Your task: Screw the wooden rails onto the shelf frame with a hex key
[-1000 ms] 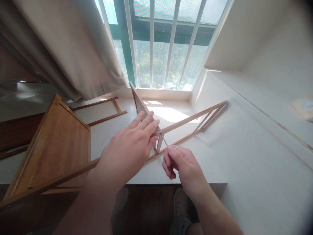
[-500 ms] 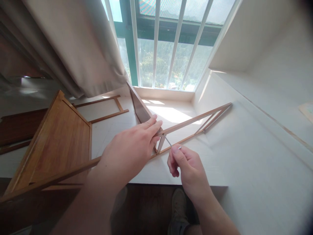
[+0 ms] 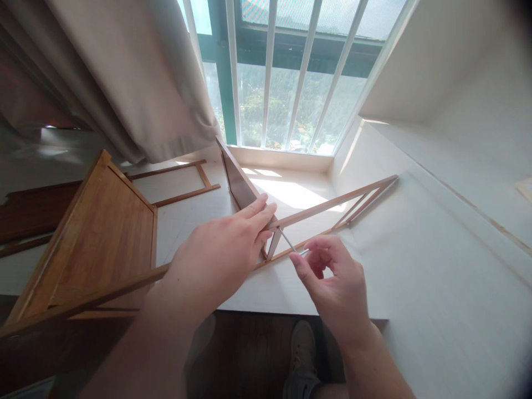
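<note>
My left hand [image 3: 226, 244] lies over the corner where a brown wooden panel [image 3: 241, 180] meets a wooden frame [image 3: 328, 208], its fingers steadying the joint. A thin metal hex key [image 3: 286, 239] runs from the frame's rail, just beside my left fingertips, down to my right hand [image 3: 336, 277]. The thumb and fingers of my right hand pinch the bent end of the key, with the fingers curled in a loose ring. The key's tip meets the rail; whatever it sits in is too small to see.
At the left a wooden panel [image 3: 112, 233] leans upright, and behind it lies a slim wooden frame [image 3: 178, 194]. A curtain [image 3: 137, 83] hangs above. A barred window [image 3: 286, 83] is ahead, and a white wall [image 3: 436, 244] bounds the ledge [image 3: 249, 293] on the right.
My right hand has turned and its fingers have opened outward into a looser pinch at the hex key's end. My left hand and the wooden frame stay in place.
</note>
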Motion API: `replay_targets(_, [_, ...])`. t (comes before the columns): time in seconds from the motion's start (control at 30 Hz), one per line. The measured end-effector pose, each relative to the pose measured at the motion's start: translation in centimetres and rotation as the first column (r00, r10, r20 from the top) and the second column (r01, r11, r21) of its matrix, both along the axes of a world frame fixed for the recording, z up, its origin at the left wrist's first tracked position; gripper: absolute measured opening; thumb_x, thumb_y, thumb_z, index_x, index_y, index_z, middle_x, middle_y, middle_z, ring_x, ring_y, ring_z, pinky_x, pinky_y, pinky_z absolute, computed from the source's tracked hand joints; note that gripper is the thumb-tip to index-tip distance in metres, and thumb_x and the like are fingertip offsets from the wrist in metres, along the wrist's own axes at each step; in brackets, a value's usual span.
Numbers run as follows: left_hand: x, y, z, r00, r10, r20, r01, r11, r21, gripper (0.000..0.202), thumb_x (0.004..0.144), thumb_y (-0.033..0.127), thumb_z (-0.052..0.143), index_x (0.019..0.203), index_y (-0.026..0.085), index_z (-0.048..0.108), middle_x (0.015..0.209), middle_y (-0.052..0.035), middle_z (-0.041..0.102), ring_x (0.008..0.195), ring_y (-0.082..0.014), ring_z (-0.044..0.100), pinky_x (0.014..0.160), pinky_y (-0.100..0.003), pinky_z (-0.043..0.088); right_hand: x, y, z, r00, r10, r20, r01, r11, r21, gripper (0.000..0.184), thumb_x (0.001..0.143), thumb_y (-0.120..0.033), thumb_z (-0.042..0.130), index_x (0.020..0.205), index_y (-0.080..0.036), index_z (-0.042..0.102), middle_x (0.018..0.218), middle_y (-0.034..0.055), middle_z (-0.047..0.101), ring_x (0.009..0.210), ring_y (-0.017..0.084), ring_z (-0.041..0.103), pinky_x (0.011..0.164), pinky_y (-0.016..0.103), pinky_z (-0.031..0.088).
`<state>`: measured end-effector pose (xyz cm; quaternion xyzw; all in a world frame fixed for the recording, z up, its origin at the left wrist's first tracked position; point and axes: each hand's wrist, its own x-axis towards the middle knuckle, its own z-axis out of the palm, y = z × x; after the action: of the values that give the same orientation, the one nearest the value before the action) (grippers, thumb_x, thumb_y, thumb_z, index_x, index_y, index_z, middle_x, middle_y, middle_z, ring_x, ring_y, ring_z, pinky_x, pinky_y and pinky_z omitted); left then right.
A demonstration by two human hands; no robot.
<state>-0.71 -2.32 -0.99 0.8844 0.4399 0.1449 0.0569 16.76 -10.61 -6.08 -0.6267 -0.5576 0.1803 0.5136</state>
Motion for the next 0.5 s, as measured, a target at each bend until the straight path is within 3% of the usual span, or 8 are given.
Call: replay_targets(0.5, [0.13,-0.28,0.62,0.997,0.020,-0.075,-0.023,0.999,-0.040,0.048,0.099,0.043,0.031,0.146,0.043,0.038,0.155,0.0078,0.033,0.115,-0.0237,0.063,0.086,-0.032,0.053,0.67,-0.05,-0.25,0.978,0.005,0.208,-0.044,0.982,0.184,0.017,0.081,-0.023,0.072,0.092,-0.023,0.060,0.059,-0.0070,0.052,0.050,0.009,0.046,0.053,0.022,0.043])
